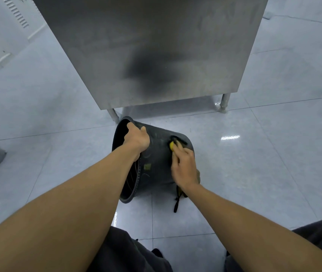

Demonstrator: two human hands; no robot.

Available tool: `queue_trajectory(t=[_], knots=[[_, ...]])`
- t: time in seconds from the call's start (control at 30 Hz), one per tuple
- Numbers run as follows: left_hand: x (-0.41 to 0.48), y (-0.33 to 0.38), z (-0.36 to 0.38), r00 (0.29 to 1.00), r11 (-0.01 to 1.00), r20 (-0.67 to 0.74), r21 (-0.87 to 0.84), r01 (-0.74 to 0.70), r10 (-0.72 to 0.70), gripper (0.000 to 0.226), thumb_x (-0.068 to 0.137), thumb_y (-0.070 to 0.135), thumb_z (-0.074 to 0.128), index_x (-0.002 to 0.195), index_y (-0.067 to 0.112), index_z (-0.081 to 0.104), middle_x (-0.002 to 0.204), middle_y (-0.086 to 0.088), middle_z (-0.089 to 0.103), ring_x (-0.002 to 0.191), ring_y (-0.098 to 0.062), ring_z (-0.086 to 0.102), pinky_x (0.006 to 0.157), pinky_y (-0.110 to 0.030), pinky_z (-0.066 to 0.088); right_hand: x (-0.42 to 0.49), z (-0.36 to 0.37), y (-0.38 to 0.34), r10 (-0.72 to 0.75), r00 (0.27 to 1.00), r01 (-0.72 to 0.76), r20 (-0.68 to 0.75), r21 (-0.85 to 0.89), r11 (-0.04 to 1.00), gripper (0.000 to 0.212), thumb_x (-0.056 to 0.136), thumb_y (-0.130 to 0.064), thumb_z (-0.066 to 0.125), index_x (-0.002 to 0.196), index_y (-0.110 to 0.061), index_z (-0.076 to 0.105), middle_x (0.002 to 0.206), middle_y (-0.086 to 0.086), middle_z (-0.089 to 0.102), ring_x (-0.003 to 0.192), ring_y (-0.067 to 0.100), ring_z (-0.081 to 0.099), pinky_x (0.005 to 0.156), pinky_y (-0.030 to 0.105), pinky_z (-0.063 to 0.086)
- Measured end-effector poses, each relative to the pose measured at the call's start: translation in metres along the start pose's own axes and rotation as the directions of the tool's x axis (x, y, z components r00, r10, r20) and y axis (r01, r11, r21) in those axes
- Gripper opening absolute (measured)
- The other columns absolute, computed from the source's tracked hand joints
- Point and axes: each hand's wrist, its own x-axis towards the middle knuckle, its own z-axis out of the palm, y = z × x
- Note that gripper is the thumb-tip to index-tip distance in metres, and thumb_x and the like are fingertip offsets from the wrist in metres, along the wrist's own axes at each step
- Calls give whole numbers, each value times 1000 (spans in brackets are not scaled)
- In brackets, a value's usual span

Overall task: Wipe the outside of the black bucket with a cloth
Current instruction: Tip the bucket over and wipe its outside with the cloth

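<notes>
Black round plastic bucket (156, 163) lies on its side on the pale glossy tiled floor (254, 154), mouth toward the left hand, base out past the right hand, just in front of the brushed stainless steel table (156, 55). Left hand (136, 138) is clamped over the upper rim, fingers hooked inside, pinning it. Right hand (184, 166) is pressed flat-ish on the upper side wall, closed around a yellow cloth (172, 146); only a bit shows past the fingertips. Black strap (176, 203) trails on the floor below the right wrist; can't tell what it belongs to. Step looks like mid-wipe on the upper wall. To do it well: keep the rim grip firm so the bucket doesn't roll, run overlapping strokes rim to base, then rotate with the left hand to expose the floor-side wall. Small yellowish sticker (147, 166) on the wall between the hands; no legible text or brand.
</notes>
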Motion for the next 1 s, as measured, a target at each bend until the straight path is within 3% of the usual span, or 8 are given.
queue_trajectory(t=[0.2, 0.27, 0.33, 0.5, 0.63, 0.77, 0.9, 1.0], knots=[[9, -11, -3, 998, 998, -22, -9, -59, 59, 58, 105, 36, 37, 156, 16, 17, 150, -16, 45, 132, -38, 47, 106, -46, 42, 5, 7, -35, -422, 904, 422, 76, 17, 907, 41, 99, -7, 56, 139, -12, 59, 134, 5, 64, 113, 24, 54, 99, 32, 46], [9, -14, -6, 999, 999, -35, -25, -30, 29, 52, 104, 31, 37, 149, 11, 20, 132, -19, 56, 114, -37, 57, 97, -46, 48, 6, 11, -21, -376, 921, 385, 103, -93, 918, 41, 103, -17, 51, 144, -20, 55, 148, -2, 54, 117, 22, 48, 100, 33, 41], [7, -14, -9, 999, 999, -31, -30, 16, -17, 49, 101, 27, 36, 142, 9, 16, 112, -18, 61, 95, -34, 61, 86, -45, 53, 5, 9, 0, -165, 983, 178, 82, -198, 964, 42, 107, -26, 40, 149, -27, 47, 158, -5, 41, 126, 23, 39, 104, 33, 34], [4, -11, -11, 999, 997, 38, 76, 21, -24, 63, 101, 36, 34, 156, 30, 6, 129, -17, 55, 104, -41, 61, 85, -55, 57, 10, 0, 19, 281, 956, -281, 85, -13, 960, 46, 109, -25, 32, 155, -23, 36, 157, 7, 35, 135, 26, 27, 116, 38, 32], [7, -13, -10, 999, 1000, 46, 23, -12, 11, 65, 104, 36, 36, 159, 27, 4, 150, -14, 45, 124, -40, 52, 102, -49, 48, 2, 8, -15, 58, 996, -66, 74, 100, 993, 46, 107, -26, 42, 153, -25, 40, 133, 7, 50, 111, 6, 37, 112, 32, 38], [8, -13, -5, 993, 995, 69, -25, -93, 95, 60, 104, 38, 30, 159, 28, 8, 150, -12, 45, 129, -34, 49, 108, -42, 40, -1, 13, -61, -284, 958, 275, 38, 156, 949, 40, 104, -10, 48, 144, -11, 53, 123, 0, 58, 113, 16, 47, 99, 17, 38], [13, -19, -4, 956, 975, 194, 0, -224, 220, 60, 100, 47, 28, 156, 32, 13, 151, -11, 44, 132, -33, 47, 112, -51, 37, 18, 11, -49, -228, 973, 229, 26, -34, 973, 43, 107, -26, 40, 150, -24, 46, 147, -1, 52, 126, 20, 42, 105, 35, 40], [8, -21, -5, 924, 957, 271, 27, -287, 270, 64, 97, 53, 28, 156, 39, 8, 157, -8, 36, 137, -34, 43, 113, -51, 37, 28, 2, -11, -2, 1000, 7, 21, -244, 970, 48, 108, -41, 23, 154, -34, 34, 160, -9, 37, 144, 20, 32, 114, 46, 28]])
